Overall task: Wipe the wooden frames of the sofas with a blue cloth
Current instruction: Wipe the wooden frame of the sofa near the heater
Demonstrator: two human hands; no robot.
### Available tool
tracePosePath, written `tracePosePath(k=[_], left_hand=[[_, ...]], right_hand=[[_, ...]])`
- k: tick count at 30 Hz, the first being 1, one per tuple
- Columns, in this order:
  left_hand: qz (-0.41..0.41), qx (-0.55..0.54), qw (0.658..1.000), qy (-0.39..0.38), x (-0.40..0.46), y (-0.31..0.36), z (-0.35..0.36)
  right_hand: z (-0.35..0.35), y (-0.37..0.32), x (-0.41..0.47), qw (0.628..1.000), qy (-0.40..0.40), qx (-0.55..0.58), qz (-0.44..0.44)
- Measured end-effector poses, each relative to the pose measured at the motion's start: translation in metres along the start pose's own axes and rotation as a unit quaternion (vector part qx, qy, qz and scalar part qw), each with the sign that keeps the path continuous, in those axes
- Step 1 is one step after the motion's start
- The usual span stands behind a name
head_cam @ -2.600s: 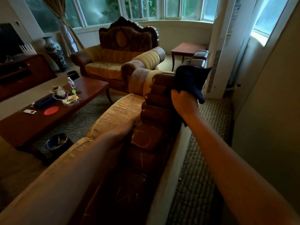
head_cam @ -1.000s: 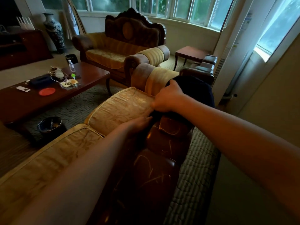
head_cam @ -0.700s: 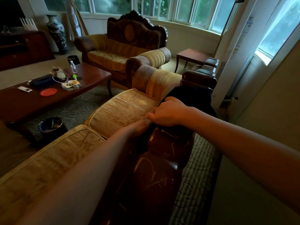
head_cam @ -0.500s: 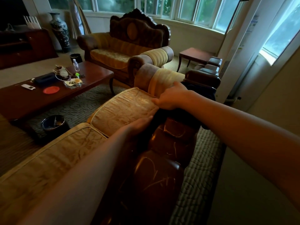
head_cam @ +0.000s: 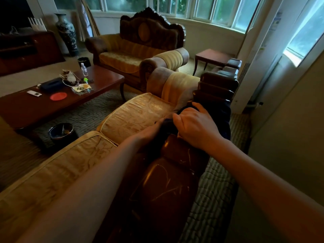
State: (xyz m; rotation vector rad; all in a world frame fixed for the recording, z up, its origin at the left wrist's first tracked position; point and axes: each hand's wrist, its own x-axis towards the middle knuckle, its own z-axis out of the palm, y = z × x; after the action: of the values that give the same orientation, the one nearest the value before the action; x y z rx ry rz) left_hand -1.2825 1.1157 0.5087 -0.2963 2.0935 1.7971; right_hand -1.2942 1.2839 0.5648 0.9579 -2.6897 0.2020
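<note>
I stand behind the near sofa, whose dark glossy wooden frame (head_cam: 175,174) runs along the top of its back. The dark blue cloth (head_cam: 217,118) is draped over that frame. My right hand (head_cam: 196,127) lies on the cloth with its fingers curled into it, pressing it to the wood. My left hand (head_cam: 150,132) rests on the top edge of the yellow back cushion (head_cam: 138,114), its straight fingertips touching the cloth's near edge. A second sofa with a carved wooden frame (head_cam: 149,27) stands by the windows.
A wooden coffee table (head_cam: 105,78) with a bottle, a remote and small items stands left of the sofa, with a dark bin (head_cam: 61,132) on the carpet beside it. A side table (head_cam: 212,56) and a white standing unit (head_cam: 254,67) are ahead. A wall (head_cam: 289,146) is close on my right.
My right hand has drawn the cloth back along the frame from the far end toward me. My left hand stays on the cushion's top edge, fingertips now at the cloth.
</note>
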Motion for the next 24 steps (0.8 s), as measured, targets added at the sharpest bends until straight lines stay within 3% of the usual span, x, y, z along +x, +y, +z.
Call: tracePosePath(k=[3, 6, 8, 10, 11, 12, 14, 15, 16, 20, 24], left_hand=[[-0.004, -0.023, 0.999, -0.036, 0.004, 0.003, 0.003], [-0.010, 0.035, 0.998, -0.047, -0.001, 0.016, 0.012], [0.018, 0.103, 0.994, 0.011, -0.005, 0.030, 0.022], [0.090, 0.163, 0.975, 0.118, -0.011, 0.046, 0.032], [0.129, 0.245, 0.944, 0.181, -0.015, 0.054, 0.037], [0.175, 0.350, 0.888, 0.239, -0.018, 0.062, 0.042], [0.276, 0.512, 0.754, 0.306, -0.021, 0.074, 0.051], [0.310, 0.550, 0.712, 0.306, -0.023, 0.079, 0.056], [0.332, 0.565, 0.697, 0.291, -0.022, 0.081, 0.060], [0.353, 0.514, 0.748, 0.228, -0.023, 0.079, 0.060], [0.401, 0.507, 0.742, 0.175, -0.040, 0.066, 0.050]], right_hand=[[0.002, -0.004, -0.013, 0.996, 0.053, 0.064, 0.039], [0.004, -0.003, -0.038, 0.984, 0.145, 0.095, 0.042], [0.007, 0.003, -0.056, 0.970, 0.164, 0.163, 0.070], [0.013, 0.006, -0.067, 0.949, 0.163, 0.250, 0.101], [0.016, 0.006, -0.069, 0.940, 0.168, 0.273, 0.114], [0.017, 0.005, -0.070, 0.936, 0.180, 0.276, 0.126], [0.016, 0.005, -0.065, 0.938, 0.207, 0.240, 0.142], [0.012, 0.005, -0.059, 0.942, 0.208, 0.218, 0.148], [0.008, 0.005, -0.053, 0.946, 0.200, 0.204, 0.153], [0.004, 0.004, -0.048, 0.950, 0.177, 0.204, 0.155], [0.026, -0.004, -0.076, 0.935, 0.215, 0.248, 0.138]])
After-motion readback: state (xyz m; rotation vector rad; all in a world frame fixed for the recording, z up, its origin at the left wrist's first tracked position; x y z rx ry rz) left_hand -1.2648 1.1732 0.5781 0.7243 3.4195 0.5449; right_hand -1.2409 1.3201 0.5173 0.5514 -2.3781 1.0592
